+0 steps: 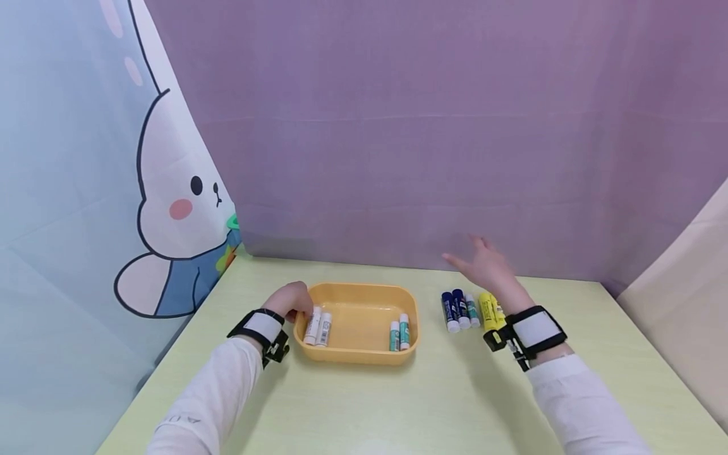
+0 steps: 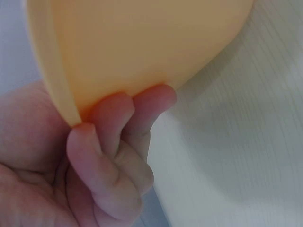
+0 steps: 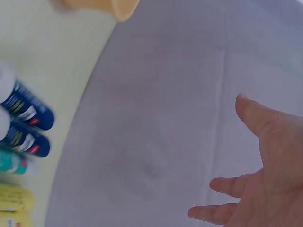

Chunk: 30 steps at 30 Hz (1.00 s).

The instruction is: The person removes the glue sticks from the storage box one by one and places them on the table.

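left fingers [image 2: 102, 172] curled, right fingers [image 3: 232, 186] outstretched

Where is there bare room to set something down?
Bare: the table in front of the tray, between the sleeves; the tray's middle, between white tubes and green tubes. Crowded: the tray's left end, white tubes beside the left hand; right of the tray, where blue tubes, a green tube and yellow tubes bunch.

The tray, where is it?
In the head view, the tray is on the table, left of the blue tubes, the left hand gripping its left end.
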Tool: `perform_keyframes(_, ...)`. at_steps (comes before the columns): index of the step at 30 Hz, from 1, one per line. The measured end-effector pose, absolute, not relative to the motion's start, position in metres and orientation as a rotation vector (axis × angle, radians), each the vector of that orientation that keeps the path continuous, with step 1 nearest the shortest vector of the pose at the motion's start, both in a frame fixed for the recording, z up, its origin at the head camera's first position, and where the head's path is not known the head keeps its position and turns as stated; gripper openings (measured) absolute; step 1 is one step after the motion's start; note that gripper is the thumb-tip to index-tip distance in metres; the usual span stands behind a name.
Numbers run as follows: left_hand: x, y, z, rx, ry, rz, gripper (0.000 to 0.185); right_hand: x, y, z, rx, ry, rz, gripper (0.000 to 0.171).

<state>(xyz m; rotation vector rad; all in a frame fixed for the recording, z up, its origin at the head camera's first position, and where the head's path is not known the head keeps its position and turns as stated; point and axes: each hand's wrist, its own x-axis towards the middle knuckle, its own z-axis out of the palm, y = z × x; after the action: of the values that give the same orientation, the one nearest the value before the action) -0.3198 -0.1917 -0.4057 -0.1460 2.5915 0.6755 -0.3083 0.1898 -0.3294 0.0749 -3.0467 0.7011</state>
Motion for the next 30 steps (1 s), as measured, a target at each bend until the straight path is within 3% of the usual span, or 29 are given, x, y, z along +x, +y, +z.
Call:
perform_keyframes(14, -0.321, -0.19, -0.407, -0.134, 2.603, 0.666, 0.023, -0.293, 0.126, -0.319, 0.233, -3.009, 0.441, 0.092)
perform_keyframes(30, -0.319, -0.195, -0.405, -0.129, 2.612, 0.646, 0.022, -0.283, 0.053, -0.344, 0.422, -3.019, 0.517, 0.092)
